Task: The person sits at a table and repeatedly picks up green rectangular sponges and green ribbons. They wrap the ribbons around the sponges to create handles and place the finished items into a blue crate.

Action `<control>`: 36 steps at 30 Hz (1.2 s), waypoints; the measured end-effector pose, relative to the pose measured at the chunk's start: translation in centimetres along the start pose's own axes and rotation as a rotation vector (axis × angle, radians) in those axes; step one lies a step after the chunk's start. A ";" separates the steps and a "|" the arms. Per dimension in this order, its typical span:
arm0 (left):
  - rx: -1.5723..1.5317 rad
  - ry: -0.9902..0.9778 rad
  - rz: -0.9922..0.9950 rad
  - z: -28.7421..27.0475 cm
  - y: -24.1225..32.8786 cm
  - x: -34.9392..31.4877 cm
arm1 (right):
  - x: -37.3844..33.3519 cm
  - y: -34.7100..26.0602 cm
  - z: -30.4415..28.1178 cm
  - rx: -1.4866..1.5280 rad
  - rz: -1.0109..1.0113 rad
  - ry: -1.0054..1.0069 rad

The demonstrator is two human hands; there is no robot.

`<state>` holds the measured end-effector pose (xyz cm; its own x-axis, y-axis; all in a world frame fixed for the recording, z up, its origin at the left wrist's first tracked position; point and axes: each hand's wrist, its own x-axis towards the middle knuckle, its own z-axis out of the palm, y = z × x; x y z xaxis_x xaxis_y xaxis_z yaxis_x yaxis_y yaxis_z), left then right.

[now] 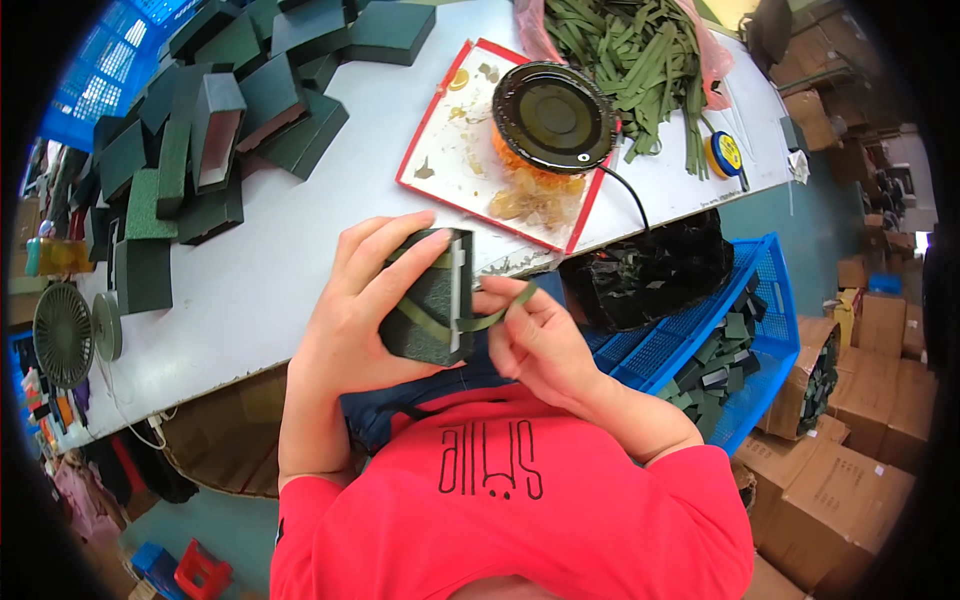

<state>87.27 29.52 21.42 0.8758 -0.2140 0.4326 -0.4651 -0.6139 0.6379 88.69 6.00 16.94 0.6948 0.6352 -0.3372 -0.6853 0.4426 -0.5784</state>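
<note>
My left hand (345,310) is wrapped round a small dark green box (440,285), holding it tilted above the table's front edge. A pale strip runs along the box's right edge. An olive green ribbon (425,320) crosses the box and loops out to the right. Its free part is pinched between the thumb and fingers of my right hand (545,340), just beside the box. The ends of the ribbon inside my fingers are hidden.
Dark green boxes (270,100) are heaped at the table's far left. A round black-topped device (553,118) stands on a stained, red-edged board (450,150), its cable trailing forward. Behind lies a pile of green ribbons (635,80). A blue crate (770,330) stands lower right; a green fan (65,335) is left.
</note>
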 end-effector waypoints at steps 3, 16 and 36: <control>0.054 -0.030 -0.037 -0.5 -0.6 -1.2 | 0.2 -0.9 -1.6 0.091 -0.137 0.117; 0.109 -0.014 -0.179 -1.9 -1.6 -4.0 | 0.6 -5.1 -3.4 0.093 -0.359 0.245; 0.061 -0.098 -0.076 -0.2 -0.7 -1.8 | 4.8 -9.7 -2.0 -0.503 -0.346 0.353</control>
<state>86.03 30.46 20.33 0.9181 -0.2366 0.3178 -0.3906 -0.6754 0.6255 99.10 3.54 19.42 0.9424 0.2296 -0.2434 -0.2872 0.1822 -0.9404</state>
